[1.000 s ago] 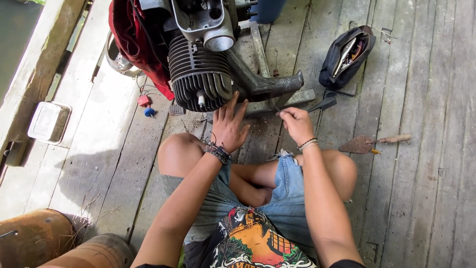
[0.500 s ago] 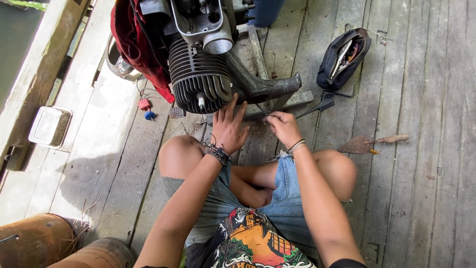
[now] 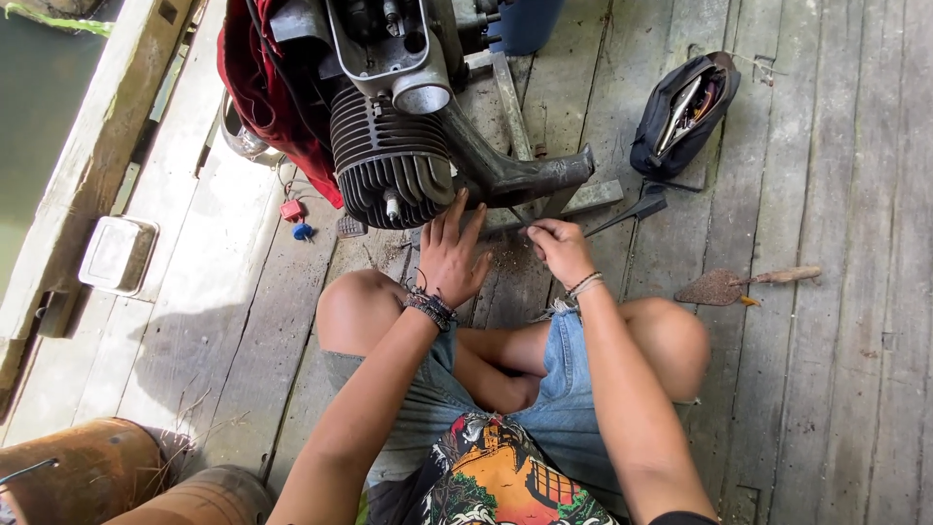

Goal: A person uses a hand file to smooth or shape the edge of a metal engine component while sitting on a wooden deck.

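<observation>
I sit cross-legged on a wooden plank floor in front of a small engine with a finned black cylinder (image 3: 389, 165) and a dark exhaust pipe (image 3: 525, 175). My left hand (image 3: 452, 255) is spread flat, fingers up against the underside of the cylinder and pipe. My right hand (image 3: 559, 248) is closed around a thin tool whose tip points under the exhaust pipe. Dark pliers (image 3: 632, 209) lie on the planks just right of that hand.
An open black tool pouch (image 3: 680, 117) lies at the upper right. A rusty trowel with a wooden handle (image 3: 743, 284) rests right of my knee. A metal tin (image 3: 119, 255) sits on the left beam. Rusty drums (image 3: 87, 476) stand at the lower left. Red cloth (image 3: 262, 87) hangs off the engine.
My right hand has moved left and up toward the exhaust pipe, away from the pliers. My left hand has stayed against the engine.
</observation>
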